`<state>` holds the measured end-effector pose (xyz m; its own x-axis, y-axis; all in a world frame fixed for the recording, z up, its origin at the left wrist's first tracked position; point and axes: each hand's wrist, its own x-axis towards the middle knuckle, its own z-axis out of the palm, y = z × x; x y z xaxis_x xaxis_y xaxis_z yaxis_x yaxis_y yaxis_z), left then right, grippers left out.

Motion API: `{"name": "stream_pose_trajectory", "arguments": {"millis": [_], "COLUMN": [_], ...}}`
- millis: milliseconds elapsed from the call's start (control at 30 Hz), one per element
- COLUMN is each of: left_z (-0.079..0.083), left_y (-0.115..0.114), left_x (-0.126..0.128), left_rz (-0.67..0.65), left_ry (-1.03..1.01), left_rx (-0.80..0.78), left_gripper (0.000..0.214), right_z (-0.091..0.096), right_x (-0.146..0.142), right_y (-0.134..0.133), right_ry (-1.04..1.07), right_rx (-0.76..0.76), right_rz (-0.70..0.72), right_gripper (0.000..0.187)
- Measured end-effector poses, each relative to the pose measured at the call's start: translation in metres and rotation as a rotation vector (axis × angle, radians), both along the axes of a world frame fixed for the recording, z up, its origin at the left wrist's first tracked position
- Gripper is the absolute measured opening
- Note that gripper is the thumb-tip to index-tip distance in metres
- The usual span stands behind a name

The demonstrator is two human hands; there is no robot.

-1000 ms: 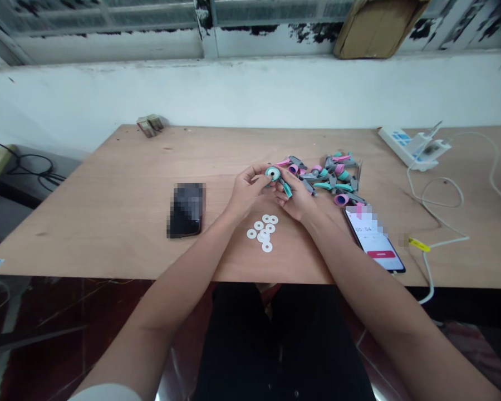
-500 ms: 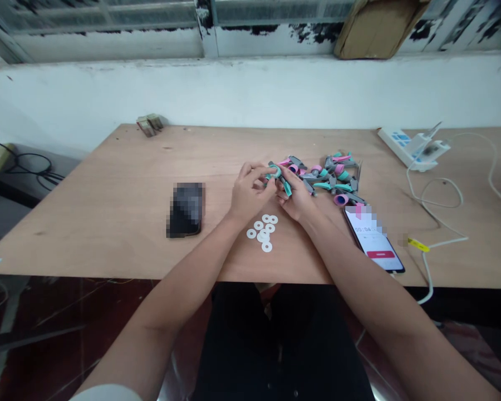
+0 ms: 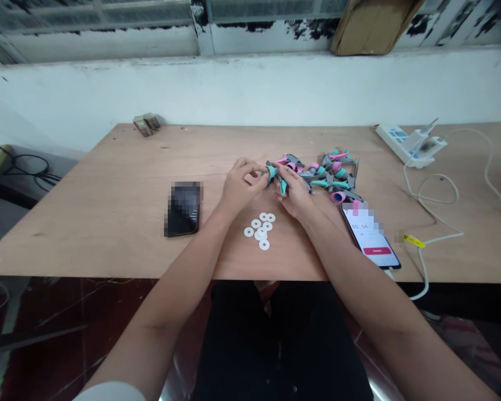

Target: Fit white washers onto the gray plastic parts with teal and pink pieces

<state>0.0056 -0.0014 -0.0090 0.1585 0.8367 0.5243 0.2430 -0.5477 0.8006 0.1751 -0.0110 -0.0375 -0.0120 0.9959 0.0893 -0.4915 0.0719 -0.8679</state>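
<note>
Both my hands meet over the plywood table [image 3: 108, 245]. Between them is a small teal-and-grey plastic part [image 3: 274, 177]. My left hand [image 3: 241, 184] pinches its near end with the fingertips, and my right hand [image 3: 294, 194] grips its other side. Just beyond my right hand lies a loose heap of teal, pink and grey plastic parts [image 3: 328, 179]. Several white flat washers [image 3: 259, 229] lie on the wood below my hands, apart from both.
A black phone [image 3: 182, 209], pixelated, lies left of my hands. A second phone [image 3: 369, 236] showing a timer lies at the right. Further right are a white power strip [image 3: 403, 143] and loose white cable [image 3: 432, 203]. A small metal object [image 3: 145, 124] stands at the table's back edge against the wall.
The teal ring end of the part no longer faces up as it did a second ago; the part has turned between my fingers. The view has shifted slightly.
</note>
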Motion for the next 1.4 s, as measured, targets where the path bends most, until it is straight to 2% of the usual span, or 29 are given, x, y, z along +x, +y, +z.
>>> {"name": "stream_pose_trajectory", "arguments": {"millis": [167,300,467,567,633,700,733,800,867,933,967,1033,1167,1233,1300,1400], "left_z": [-0.001,-0.01,-0.016,-0.012,-0.01,-0.01,-0.011,-0.014,-0.018,-0.021,-0.022,-0.023,-0.026,-0.028,-0.031,-0.031], "left_y": [0.005,0.009,0.002,-0.006,-0.007,-0.004,-0.001,0.009,0.021,0.031,0.035,0.039,0.036,0.037,0.041,0.045], "left_x": [-0.01,-0.006,0.006,0.01,0.011,0.009,0.007,0.0,-0.009,-0.02,-0.024,-0.031,-0.037,-0.04,-0.043,-0.047], "left_rz": [-0.026,-0.03,0.003,-0.02,-0.028,-0.006,0.008,0.024,0.049,0.129,0.181,0.253,0.274,0.281,0.301,0.327], "left_ry": [0.046,0.028,-0.082,-0.033,0.023,0.047,0.046,0.033,-0.001,-0.008,0.012,0.103,0.275,0.368,0.46,0.462], "left_rx": [-0.068,-0.102,0.06,0.205,0.247,0.215,0.184,0.112,0.044,-0.004,-0.029,-0.085,-0.161,-0.152,-0.136,-0.104], "left_gripper": [0.005,0.01,0.022,0.045,0.044,0.036,0.034,0.035,0.034,0.029,0.026,0.024,0.05,0.06,0.068,0.079], "right_z": [-0.004,-0.003,0.006,0.009,0.009,0.007,0.005,0.001,-0.004,-0.01,-0.012,-0.017,-0.025,-0.026,-0.025,-0.021], "right_x": [0.006,0.008,0.006,0.005,0.003,0.0,-0.001,-0.001,0.001,0.006,0.009,0.013,0.012,0.01,0.008,0.009], "right_y": [0.001,0.001,-0.001,-0.001,-0.001,-0.001,-0.001,-0.002,-0.002,0.0,0.002,0.007,0.013,0.013,0.012,0.011], "right_ry": [-0.157,-0.144,0.08,0.176,0.145,0.066,0.01,-0.151,-0.4,-0.695,-0.837,-1.085,-1.436,-1.495,-1.479,-1.446], "right_rx": [0.121,0.108,-0.036,-0.125,-0.135,-0.096,-0.063,0.04,0.184,0.329,0.388,0.45,0.369,0.327,0.304,0.25], "right_rz": [-0.003,0.019,0.142,0.219,0.264,0.262,0.212,0.001,-0.259,-0.445,-0.489,-0.502,-0.411,-0.365,-0.338,-0.361], "right_gripper": [0.047,0.047,0.031,0.044,0.053,0.053,0.053,0.058,0.061,0.051,0.044,0.034,0.046,0.048,0.042,0.031]}}
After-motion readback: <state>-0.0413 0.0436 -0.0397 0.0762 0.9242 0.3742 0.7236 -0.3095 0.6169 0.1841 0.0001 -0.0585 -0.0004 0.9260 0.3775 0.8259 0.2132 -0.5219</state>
